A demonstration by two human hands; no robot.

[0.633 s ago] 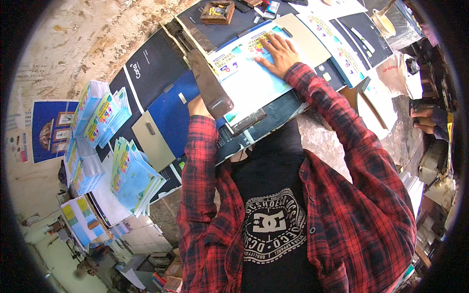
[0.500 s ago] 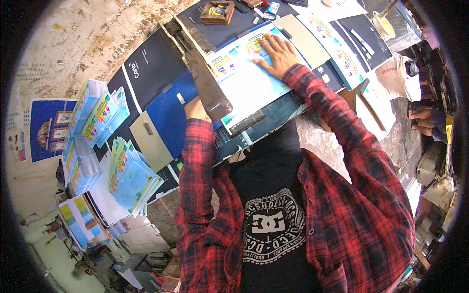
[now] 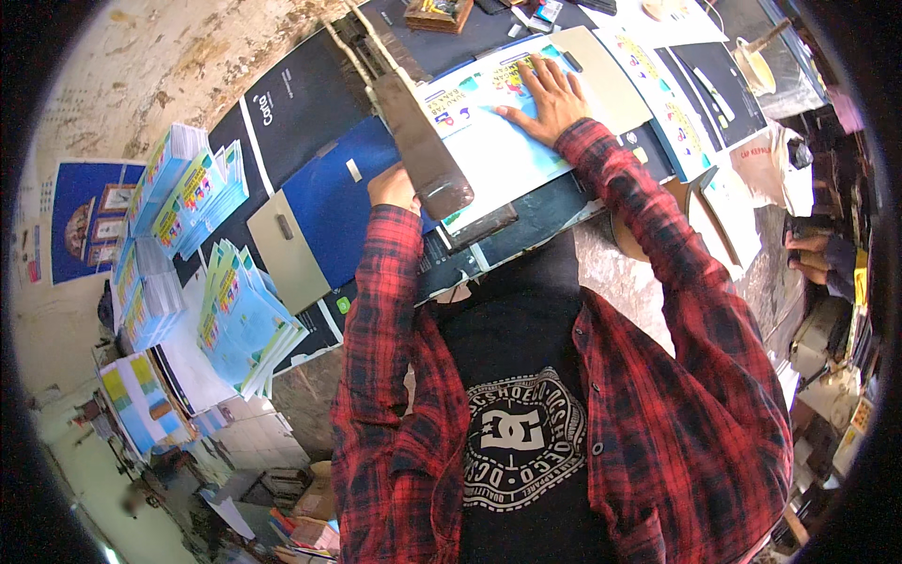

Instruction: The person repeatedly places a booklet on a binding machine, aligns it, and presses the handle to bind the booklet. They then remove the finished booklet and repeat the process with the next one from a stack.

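Note:
My right hand (image 3: 554, 101) lies flat, fingers spread, on a light-blue and white printed booklet sheet (image 3: 503, 155) with colourful lettering. The sheet's left side runs under a long brown metal arm (image 3: 427, 141), which looks like part of a long-reach stapler. Close against that arm's left side, near its front end, is my left hand (image 3: 393, 188). Its fingers are mostly hidden, so I cannot see what they touch. A blue board (image 3: 329, 211) with a beige end (image 3: 285, 254) lies under and beside my left wrist.
Stacks of printed booklets (image 3: 240, 324) stand at the left of the table. More printed sheets (image 3: 662, 113) lie to the right. At the back are a small wooden box (image 3: 439, 13) and, far right, a pale cup (image 3: 754, 68). A white bag (image 3: 766, 169) sits beyond the right edge.
The whole view has shifted slightly. My right hand remains flat on the sheet, and my left hand stays beside the metal arm, showing a little more of its back.

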